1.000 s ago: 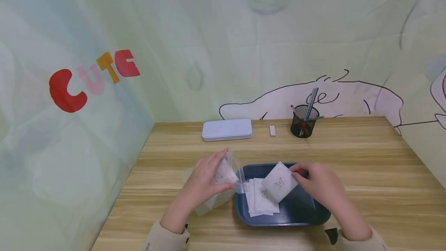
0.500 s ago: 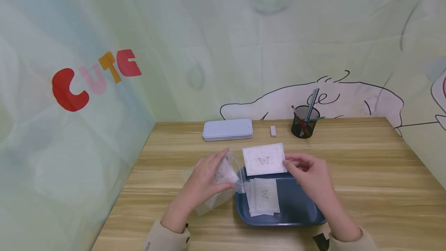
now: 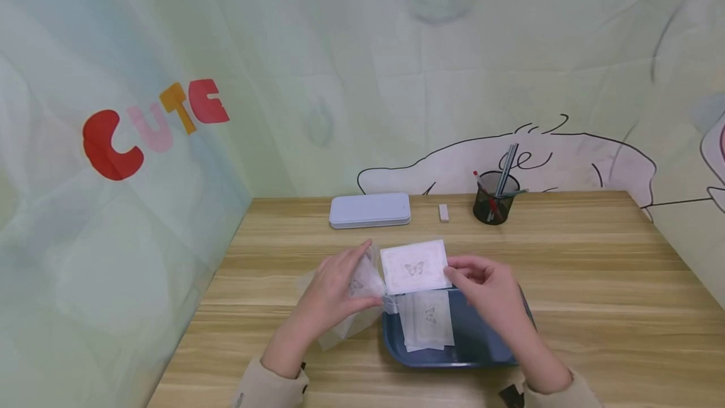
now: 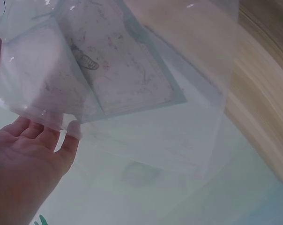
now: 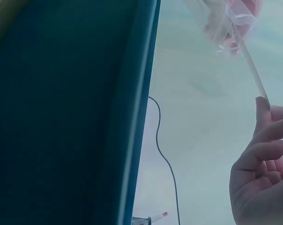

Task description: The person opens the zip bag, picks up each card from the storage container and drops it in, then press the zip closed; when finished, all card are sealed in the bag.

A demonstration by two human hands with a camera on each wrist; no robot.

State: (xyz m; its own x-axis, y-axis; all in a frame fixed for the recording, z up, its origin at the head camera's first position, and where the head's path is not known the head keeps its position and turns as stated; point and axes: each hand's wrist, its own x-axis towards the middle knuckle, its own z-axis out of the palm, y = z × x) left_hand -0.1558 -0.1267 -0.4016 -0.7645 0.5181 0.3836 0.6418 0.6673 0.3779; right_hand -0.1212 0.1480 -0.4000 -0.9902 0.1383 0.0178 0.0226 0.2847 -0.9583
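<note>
My left hand (image 3: 334, 294) holds a clear plastic bag (image 3: 351, 307) at the left edge of a dark blue tray (image 3: 487, 345); the bag (image 4: 132, 93) has a butterfly card inside it. My right hand (image 3: 481, 288) pinches a white card with a butterfly print (image 3: 415, 267) by its right edge and holds it above the tray's back left corner, close to the bag's mouth. A small stack of similar cards (image 3: 426, 320) lies in the left part of the tray. In the right wrist view the card's edge (image 5: 254, 75) shows at my fingertips (image 5: 263, 101).
On the wooden table (image 3: 595, 269), along the back wall, stand a pale blue flat case (image 3: 370, 210), a small white eraser (image 3: 443, 213) and a black mesh pen cup (image 3: 493, 201) with several pens. Cloth walls close in the left, back and right sides.
My right hand lifted one butterfly card out of the tray and carried it left, toward the bag. The left hand and the bag stayed where they were.
</note>
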